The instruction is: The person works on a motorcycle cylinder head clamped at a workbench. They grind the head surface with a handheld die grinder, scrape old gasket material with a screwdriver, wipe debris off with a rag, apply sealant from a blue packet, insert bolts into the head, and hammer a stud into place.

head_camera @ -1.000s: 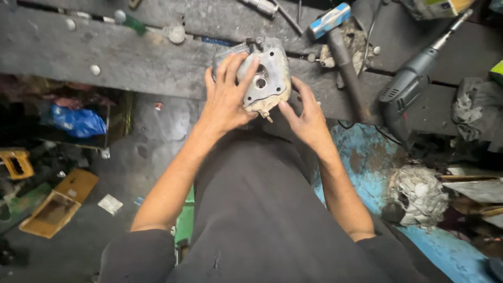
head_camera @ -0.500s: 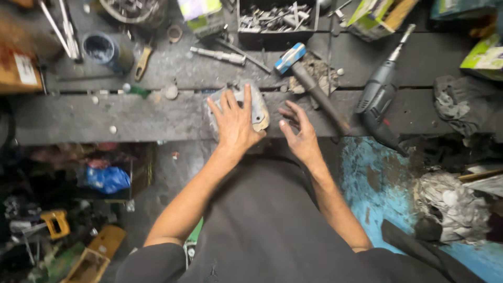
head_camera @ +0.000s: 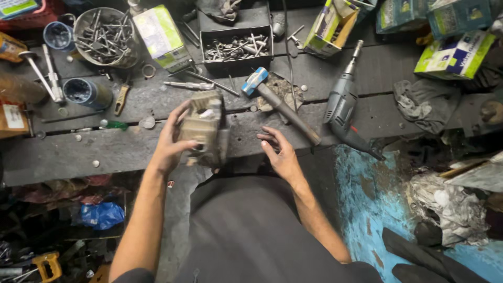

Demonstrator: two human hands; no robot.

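My left hand (head_camera: 172, 140) grips a grimy grey metal engine part (head_camera: 205, 128), held on edge just above the front of the dark wooden workbench (head_camera: 105, 152). My right hand (head_camera: 280, 149) hovers to the right of the part, fingers spread, palm facing it, holding nothing. A hammer (head_camera: 280, 105) with a blue-taped head lies just beyond my right hand.
An electric drill (head_camera: 343, 107) lies right of the hammer. A black tray of bolts (head_camera: 236, 48), a round tin of nails (head_camera: 102, 36), a blue cup (head_camera: 86, 93), cardboard boxes (head_camera: 160, 36) and rags (head_camera: 424, 107) crowd the bench. A blue-painted floor patch (head_camera: 372, 204) sits right of my lap.
The camera has tilted up and shows more of the bench. My right hand has let go of the metal part, and my left hand has turned it on edge.
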